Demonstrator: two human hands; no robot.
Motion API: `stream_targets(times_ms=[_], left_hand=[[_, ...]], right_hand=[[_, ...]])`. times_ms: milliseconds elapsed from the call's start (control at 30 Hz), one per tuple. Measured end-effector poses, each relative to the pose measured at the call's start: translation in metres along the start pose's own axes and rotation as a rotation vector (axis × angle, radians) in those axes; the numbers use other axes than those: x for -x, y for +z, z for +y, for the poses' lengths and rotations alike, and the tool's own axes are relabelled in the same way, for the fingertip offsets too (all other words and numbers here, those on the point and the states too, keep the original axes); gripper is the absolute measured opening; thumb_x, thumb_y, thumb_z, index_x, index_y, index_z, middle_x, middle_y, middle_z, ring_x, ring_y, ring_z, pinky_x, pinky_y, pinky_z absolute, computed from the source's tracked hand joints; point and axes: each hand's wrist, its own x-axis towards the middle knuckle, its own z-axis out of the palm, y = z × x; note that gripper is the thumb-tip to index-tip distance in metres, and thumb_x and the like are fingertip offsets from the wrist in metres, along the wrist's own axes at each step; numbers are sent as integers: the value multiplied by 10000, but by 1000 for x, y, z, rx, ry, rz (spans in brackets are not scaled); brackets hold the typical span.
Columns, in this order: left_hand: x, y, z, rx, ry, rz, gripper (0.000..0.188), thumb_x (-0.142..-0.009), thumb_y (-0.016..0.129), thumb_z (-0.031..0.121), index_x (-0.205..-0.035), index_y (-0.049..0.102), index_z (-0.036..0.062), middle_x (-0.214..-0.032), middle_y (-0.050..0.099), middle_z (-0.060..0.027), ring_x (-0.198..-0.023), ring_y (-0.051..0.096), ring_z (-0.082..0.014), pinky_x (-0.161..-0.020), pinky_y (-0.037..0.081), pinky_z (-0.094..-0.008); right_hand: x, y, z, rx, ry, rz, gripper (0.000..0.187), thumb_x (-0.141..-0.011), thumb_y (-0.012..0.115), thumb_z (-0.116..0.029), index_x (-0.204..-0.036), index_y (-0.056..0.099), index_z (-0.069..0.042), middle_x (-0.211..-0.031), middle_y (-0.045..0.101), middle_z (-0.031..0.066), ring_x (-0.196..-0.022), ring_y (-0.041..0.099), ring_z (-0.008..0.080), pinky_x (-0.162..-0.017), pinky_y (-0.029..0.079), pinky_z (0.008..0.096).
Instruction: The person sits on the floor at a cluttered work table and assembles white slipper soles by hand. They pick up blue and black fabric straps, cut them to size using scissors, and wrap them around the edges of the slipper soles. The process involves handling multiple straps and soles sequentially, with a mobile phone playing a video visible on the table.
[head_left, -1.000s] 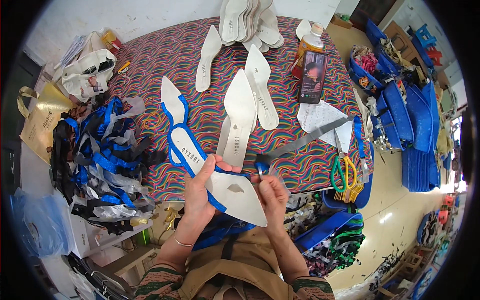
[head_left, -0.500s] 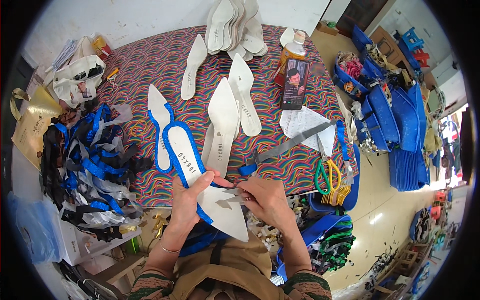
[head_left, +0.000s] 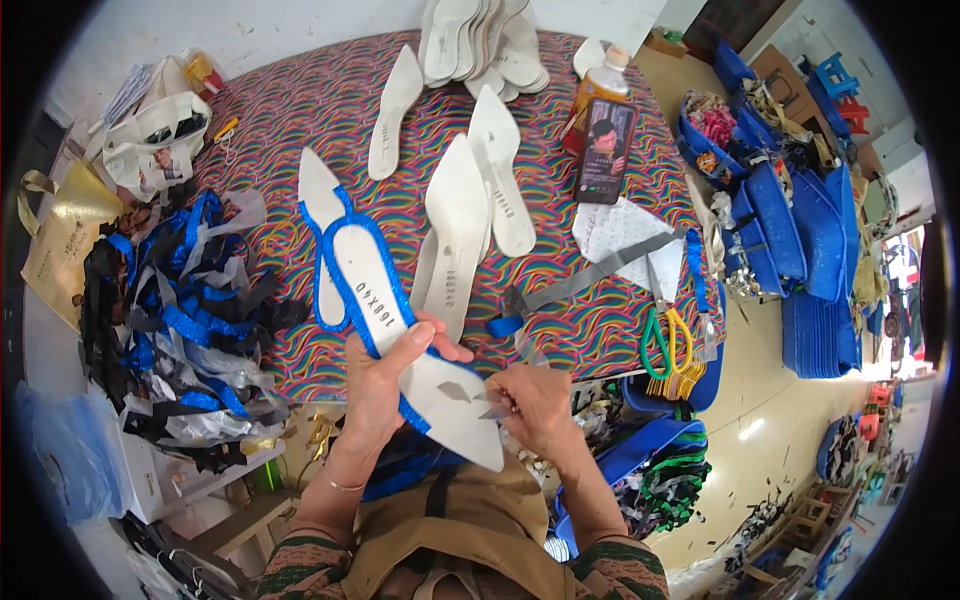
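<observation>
My left hand (head_left: 385,385) is closed on a white pointed shoe insole (head_left: 460,425), thumb on top. Blue glittery trim runs round the insole's rounded end and partway down its sides; the pointed part's right edge is bare. My right hand (head_left: 535,405) is closed just beside that bare edge, pinching a thin grey pointed thing (head_left: 494,411), mostly hidden by the fingers. A dark shadow falls on the insole next to it. Behind lies another partly trimmed insole (head_left: 320,195). Plain white insoles (head_left: 455,220) lie ahead, near a grey strip (head_left: 600,270) with a blue end.
Scissors (head_left: 665,335) with green and yellow handles lie at the table's right edge, near a phone (head_left: 605,150) leaning on a bottle (head_left: 600,85). Tangled blue, black and silver strips (head_left: 190,320) heap up at left. Insole stacks (head_left: 470,45) stand at the back; blue bins (head_left: 800,240) line the right.
My right hand has drawn slightly right and down from my left fingers, with less of the grey pointed thing showing. My left hand still holds the insole. The whole view has shifted a little.
</observation>
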Motion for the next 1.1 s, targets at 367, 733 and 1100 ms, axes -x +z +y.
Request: stream_targets(times_ms=[367,733,1100], left_hand=[[0,-9,13,73,123,38,142,-903,609,69,-990,597,-43,-745,653,-141,-711,683,-266,-680,562,-382],[4,-1,8,-142,74,-36,139,-899,608,83,-987,626,-22,-777,686,-162,-748,703,-265,-675,572,-379],[3,-5,6,-38,12,-76,178,-904,630,108,-983,634,-52,-781,684,-162,-740,695,-249,-671,561,-353]], right_hand=[[20,-18,-7,-144,476,169,57,-782,604,55,-788,626,3,-691,647,63,-580,585,122,-530,440,251],[-15,-9,-14,-96,220,-109,337,-621,654,86,-944,643,-7,-712,560,76,-583,532,191,-508,384,273],[8,-4,-14,-4,110,-48,299,-588,618,82,-861,610,-39,-690,550,55,-529,505,215,-479,373,326]])
